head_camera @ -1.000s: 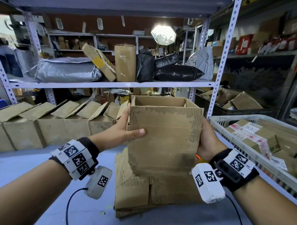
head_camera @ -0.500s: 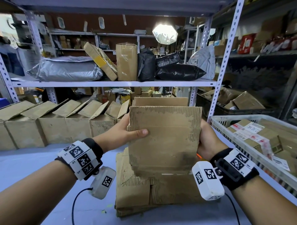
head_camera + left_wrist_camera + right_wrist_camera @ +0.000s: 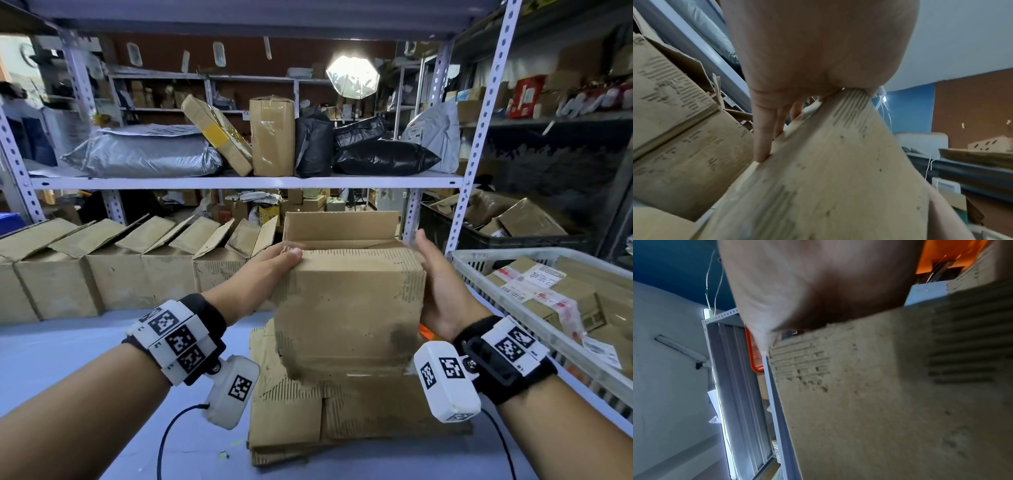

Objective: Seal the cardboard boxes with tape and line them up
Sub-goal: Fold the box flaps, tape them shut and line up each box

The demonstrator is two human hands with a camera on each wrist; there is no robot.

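A worn cardboard box (image 3: 349,308) is held upright between my hands above a stack of flattened cardboard (image 3: 342,411). Its near flap is folded down over the opening, while the far flap (image 3: 339,224) stands up. My left hand (image 3: 270,270) grips the box's upper left corner, thumb over the folded flap. The left wrist view shows its fingers (image 3: 762,138) lying along the box's side (image 3: 828,178). My right hand (image 3: 438,284) presses flat against the right side with fingers pointing up. In the right wrist view that palm (image 3: 818,288) sits against the box wall (image 3: 879,402). No tape is in view.
A row of open boxes (image 3: 137,270) with raised flaps lines the back left of the blue-grey table (image 3: 68,359). A white mesh basket (image 3: 507,255) of labelled parcels stands at the right. A perforated shelf post (image 3: 479,137) rises behind the box, under a shelf (image 3: 239,181) of parcels.
The near flap, upright before, now lies folded down over the opening. My left thumb has moved from the front face up onto the top edge. The box sits slightly lower.
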